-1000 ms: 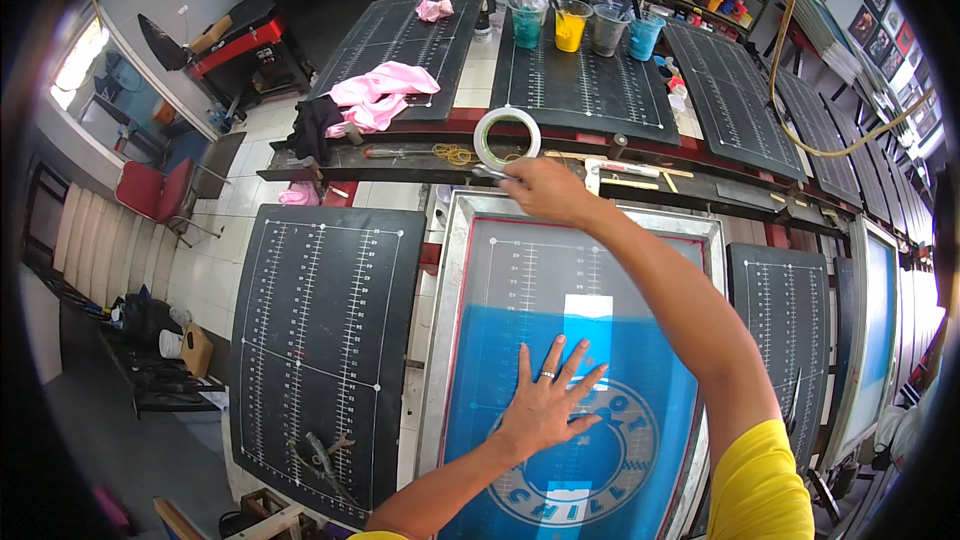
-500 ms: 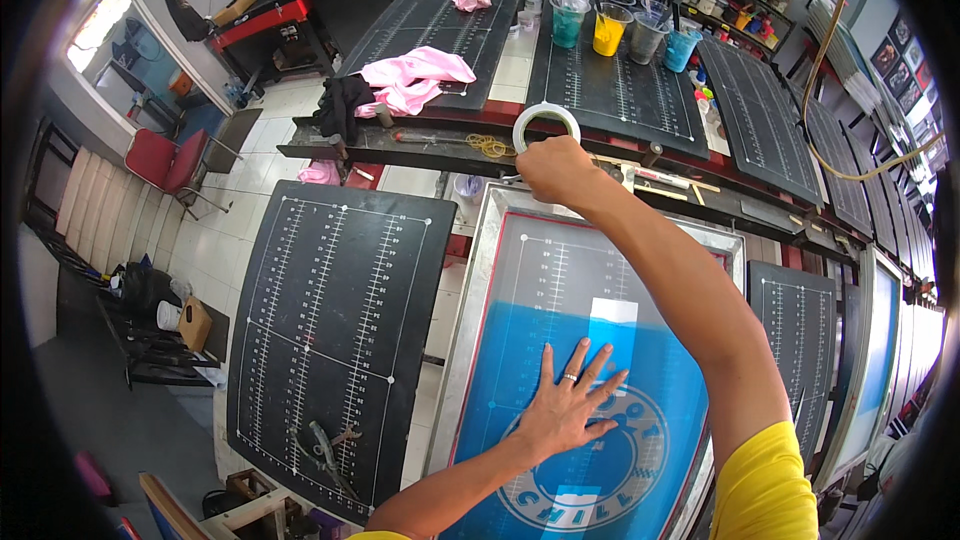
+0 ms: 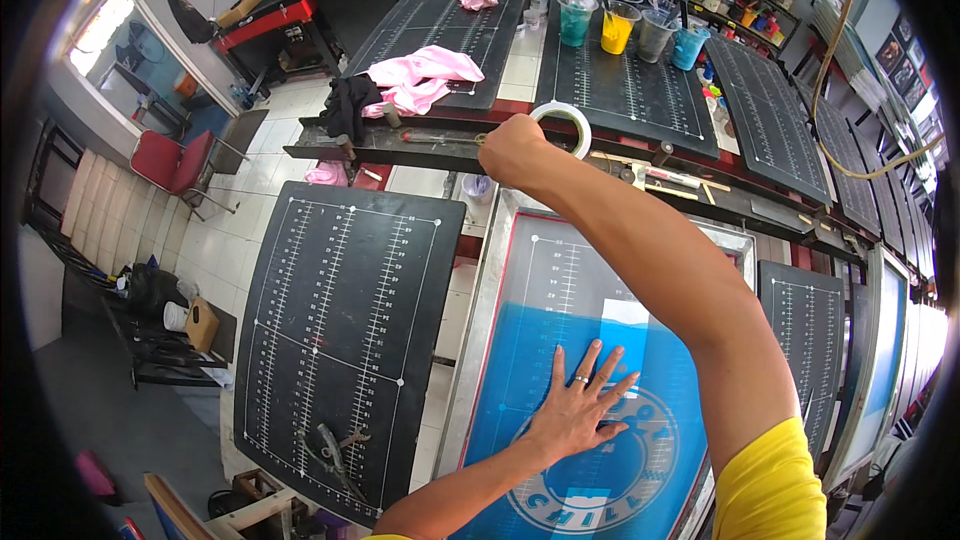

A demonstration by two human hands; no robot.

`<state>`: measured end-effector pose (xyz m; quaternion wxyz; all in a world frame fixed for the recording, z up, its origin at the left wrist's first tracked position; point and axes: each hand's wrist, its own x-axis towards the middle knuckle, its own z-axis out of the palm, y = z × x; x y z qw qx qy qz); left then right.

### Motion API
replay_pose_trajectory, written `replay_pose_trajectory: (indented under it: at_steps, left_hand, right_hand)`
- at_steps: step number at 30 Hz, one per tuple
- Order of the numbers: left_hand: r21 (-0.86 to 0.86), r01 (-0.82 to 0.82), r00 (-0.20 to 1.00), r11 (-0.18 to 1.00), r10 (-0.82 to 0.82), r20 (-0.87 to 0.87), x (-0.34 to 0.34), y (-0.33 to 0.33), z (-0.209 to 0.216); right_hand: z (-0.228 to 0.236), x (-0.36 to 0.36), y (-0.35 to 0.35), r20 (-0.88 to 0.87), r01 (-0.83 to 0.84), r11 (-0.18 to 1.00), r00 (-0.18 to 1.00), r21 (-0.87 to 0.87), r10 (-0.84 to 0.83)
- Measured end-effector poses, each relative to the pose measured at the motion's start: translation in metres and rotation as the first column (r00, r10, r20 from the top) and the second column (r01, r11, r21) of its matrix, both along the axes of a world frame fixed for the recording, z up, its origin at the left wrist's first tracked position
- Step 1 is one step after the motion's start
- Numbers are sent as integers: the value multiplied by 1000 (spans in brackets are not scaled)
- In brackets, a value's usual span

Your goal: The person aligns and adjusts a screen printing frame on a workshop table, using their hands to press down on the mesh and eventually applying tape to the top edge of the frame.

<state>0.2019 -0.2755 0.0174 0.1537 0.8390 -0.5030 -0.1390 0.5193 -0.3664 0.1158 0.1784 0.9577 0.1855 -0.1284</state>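
Note:
My left hand [image 3: 575,418], a ring on one finger, lies flat with spread fingers on the blue mesh of a screen-printing frame [image 3: 497,285]. A pale circular design with lettering shows in the mesh under and around it. My right hand [image 3: 512,152] reaches beyond the frame's far edge, its fingers curled closed. Whatever is inside them is hidden. A roll of white tape [image 3: 574,120] on the dark rail is right beside this hand. A yellow rubber band or string [image 3: 480,139] shows partly at the hand's left side.
A black printing board [image 3: 335,340] with white rulers stands left of the frame, bearing pliers [image 3: 328,450]. Pink cloth [image 3: 425,80] lies on a far board. Cups of ink, one yellow [image 3: 618,30], stand at the back. Sticks [image 3: 680,180] lie along the rail.
My right hand has moved left and slightly away from me, from in front of the tape roll to its left side. My left hand stays flat on the mesh. The whole view has shifted slightly.

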Motion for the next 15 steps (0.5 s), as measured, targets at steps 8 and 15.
replay_pose_trajectory:
  at_steps: [8,15]
  left_hand:
    - [-13,10,1000,1000,-10,-8,0,-2,4]
    - [61,31,1000,998,-31,-1,3,-2,12]
  right_hand:
    - [-28,38,19,-128,144,982,979,-126,-160]
    - [-1,-19,-28,-22,-18,995,1000,98,20]
